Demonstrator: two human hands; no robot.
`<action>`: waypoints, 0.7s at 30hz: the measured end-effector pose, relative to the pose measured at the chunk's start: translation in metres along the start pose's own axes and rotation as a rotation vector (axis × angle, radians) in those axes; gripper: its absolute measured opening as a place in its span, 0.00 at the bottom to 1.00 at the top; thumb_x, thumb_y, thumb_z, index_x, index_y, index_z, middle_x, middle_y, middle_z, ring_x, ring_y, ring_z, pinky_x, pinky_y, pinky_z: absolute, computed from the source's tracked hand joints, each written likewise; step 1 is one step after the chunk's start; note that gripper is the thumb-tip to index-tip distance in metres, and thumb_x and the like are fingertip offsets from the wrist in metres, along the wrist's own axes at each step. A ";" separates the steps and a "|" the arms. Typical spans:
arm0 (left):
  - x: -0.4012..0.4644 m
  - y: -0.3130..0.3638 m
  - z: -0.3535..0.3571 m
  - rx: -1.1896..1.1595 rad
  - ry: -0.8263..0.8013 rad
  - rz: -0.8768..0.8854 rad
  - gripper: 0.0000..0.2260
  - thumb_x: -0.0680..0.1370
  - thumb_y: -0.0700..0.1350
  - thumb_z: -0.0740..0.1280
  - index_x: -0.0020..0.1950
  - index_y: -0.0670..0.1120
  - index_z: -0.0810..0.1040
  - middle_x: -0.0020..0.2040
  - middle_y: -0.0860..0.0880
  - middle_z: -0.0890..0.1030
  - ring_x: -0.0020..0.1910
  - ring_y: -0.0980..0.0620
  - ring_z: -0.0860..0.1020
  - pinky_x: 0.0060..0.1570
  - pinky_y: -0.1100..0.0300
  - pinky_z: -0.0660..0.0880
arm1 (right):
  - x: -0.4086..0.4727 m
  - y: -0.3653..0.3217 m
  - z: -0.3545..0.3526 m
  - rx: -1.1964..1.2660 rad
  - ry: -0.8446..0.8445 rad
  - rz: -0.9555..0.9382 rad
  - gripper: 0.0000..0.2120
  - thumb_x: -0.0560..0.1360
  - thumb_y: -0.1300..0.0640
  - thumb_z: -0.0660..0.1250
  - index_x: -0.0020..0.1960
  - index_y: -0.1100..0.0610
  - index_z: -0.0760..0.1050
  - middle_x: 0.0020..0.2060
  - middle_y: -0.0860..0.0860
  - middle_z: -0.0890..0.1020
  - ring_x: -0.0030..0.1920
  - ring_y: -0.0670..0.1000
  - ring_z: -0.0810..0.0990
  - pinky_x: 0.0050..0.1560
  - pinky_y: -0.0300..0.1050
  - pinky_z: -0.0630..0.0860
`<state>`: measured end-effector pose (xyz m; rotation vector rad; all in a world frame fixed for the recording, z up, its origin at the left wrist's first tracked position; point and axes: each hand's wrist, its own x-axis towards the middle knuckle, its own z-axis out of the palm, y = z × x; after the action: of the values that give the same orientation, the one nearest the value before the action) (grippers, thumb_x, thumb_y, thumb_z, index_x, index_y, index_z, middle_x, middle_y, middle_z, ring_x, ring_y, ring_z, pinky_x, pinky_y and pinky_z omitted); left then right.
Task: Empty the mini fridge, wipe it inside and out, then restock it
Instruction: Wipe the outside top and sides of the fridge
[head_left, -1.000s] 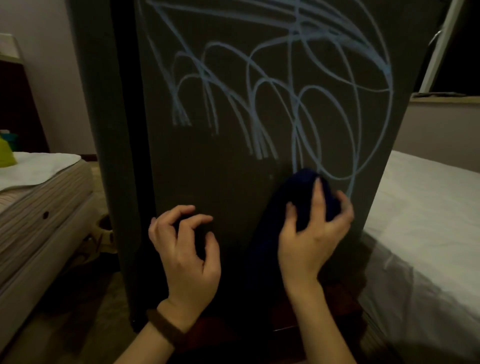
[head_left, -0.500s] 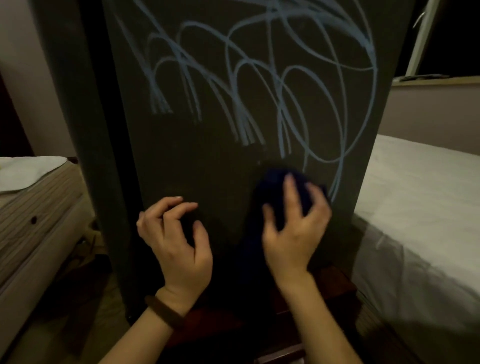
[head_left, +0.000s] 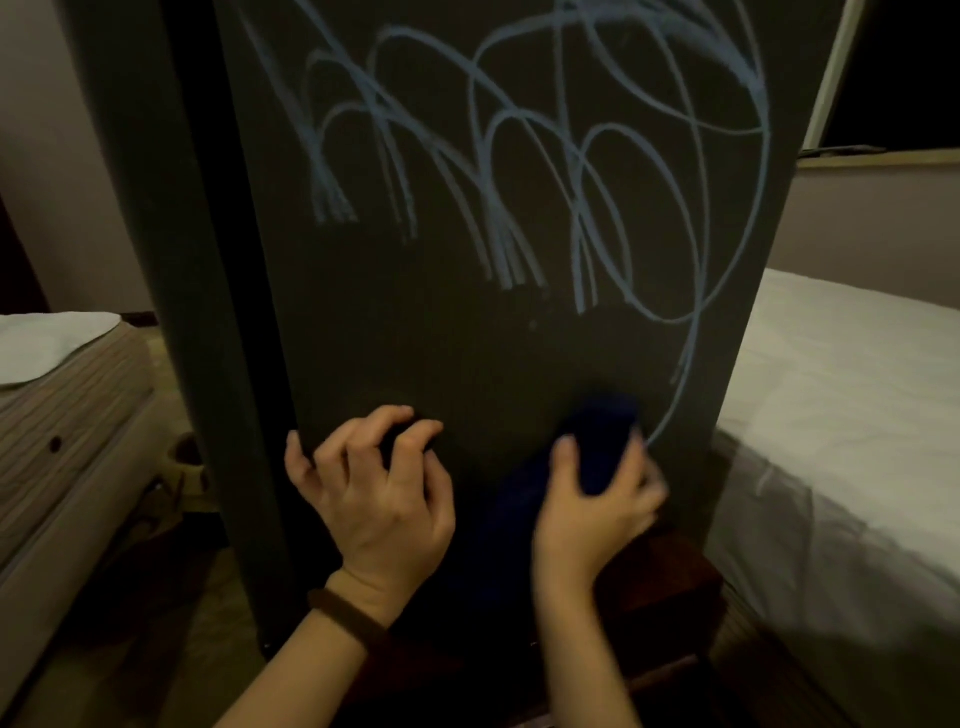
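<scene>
Since half a second ago the cloth (head_left: 597, 447) has been drawn lower down the dark face of the mini fridge (head_left: 467, 338), away from the foot of the blue scribbles (head_left: 519, 171), and the right hand (head_left: 592, 504) with it. One cloth is seen, dark blue, bunched and pressed flat against the fridge near its lower right edge; it is held by the right hand, whose thumb is curled round its left side while the fingers, blurred by motion, are wrapped over its right side, so the grip is closed upon the cloth. One left hand (head_left: 384, 493) is set on the fridge just beside the right, its fingers bent like claws with the tips touching the surface and nothing held between them; the little finger is hooked at the left edge of the panel. One brown band (head_left: 345, 613) is worn on the left wrist. The fridge is stood upright on a dark reddish wooden stand (head_left: 660, 587), of which only a part is seen. Two beds are counted: one with a white sheet (head_left: 841, 415) close on the right, and one with a striped mattress (head_left: 67, 410) on the left, on which one white cloth (head_left: 47, 343) is laid.
</scene>
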<state>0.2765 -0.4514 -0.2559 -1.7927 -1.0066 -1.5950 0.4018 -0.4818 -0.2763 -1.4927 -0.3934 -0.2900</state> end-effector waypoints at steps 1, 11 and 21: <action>0.000 0.000 0.000 -0.002 -0.004 0.003 0.09 0.72 0.46 0.61 0.51 0.50 0.71 0.54 0.48 0.68 0.55 0.45 0.67 0.67 0.45 0.51 | 0.029 -0.002 -0.001 0.008 0.044 0.082 0.29 0.71 0.48 0.70 0.69 0.56 0.69 0.63 0.62 0.68 0.62 0.65 0.67 0.64 0.53 0.63; 0.002 0.000 0.000 0.001 0.020 0.028 0.14 0.71 0.46 0.62 0.57 0.50 0.71 0.57 0.48 0.68 0.56 0.46 0.67 0.68 0.46 0.49 | -0.059 0.018 -0.004 -0.150 -0.089 -0.235 0.27 0.71 0.42 0.60 0.68 0.50 0.65 0.60 0.60 0.67 0.57 0.64 0.68 0.57 0.59 0.69; -0.001 0.000 0.000 -0.068 -0.027 0.088 0.20 0.71 0.46 0.62 0.63 0.45 0.68 0.62 0.46 0.67 0.61 0.46 0.68 0.68 0.54 0.57 | 0.097 -0.007 -0.006 0.041 0.158 0.126 0.26 0.75 0.48 0.65 0.71 0.53 0.65 0.66 0.60 0.67 0.66 0.60 0.65 0.63 0.47 0.60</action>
<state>0.2765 -0.4516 -0.2569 -1.8818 -0.8830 -1.5723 0.4866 -0.4826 -0.2293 -1.4363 -0.1773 -0.2952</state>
